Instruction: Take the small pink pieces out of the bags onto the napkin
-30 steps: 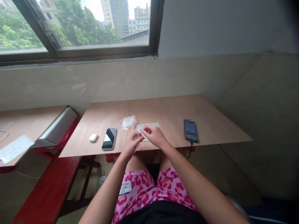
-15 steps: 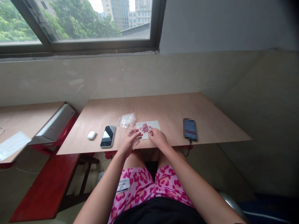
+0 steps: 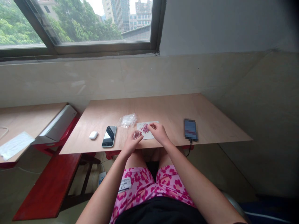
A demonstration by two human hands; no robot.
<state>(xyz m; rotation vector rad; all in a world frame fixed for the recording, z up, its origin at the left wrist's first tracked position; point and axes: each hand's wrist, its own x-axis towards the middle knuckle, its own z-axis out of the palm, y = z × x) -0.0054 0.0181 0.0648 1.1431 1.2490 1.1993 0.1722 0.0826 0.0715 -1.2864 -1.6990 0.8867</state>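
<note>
Small pink-red beads (image 3: 145,128) lie in a loose pile on a white sheet (image 3: 147,136) near the table's front edge. At the sheet's left side my left hand (image 3: 132,142) is closed on a small clear plastic bag (image 3: 136,134), whose outline shows between thumb and fingers. My right hand (image 3: 159,133) is over the right part of the sheet, fingertips pinched together beside the pile. Whatever those fingertips hold, if anything, is too small to make out. Behind my left hand lies a stack of clear plastic bags (image 3: 128,120).
On the wooden table (image 3: 163,107), a phone (image 3: 109,137) and a white earbud case (image 3: 93,135) lie to the left. A pixelated device with a cable (image 3: 190,129) rests at the right. A red bench (image 3: 48,186) stands lower left.
My left hand has turned, and the clear bag now shows more openly between its fingers. The right hand has shifted slightly up, closer to the beads. The view has moved a little.
</note>
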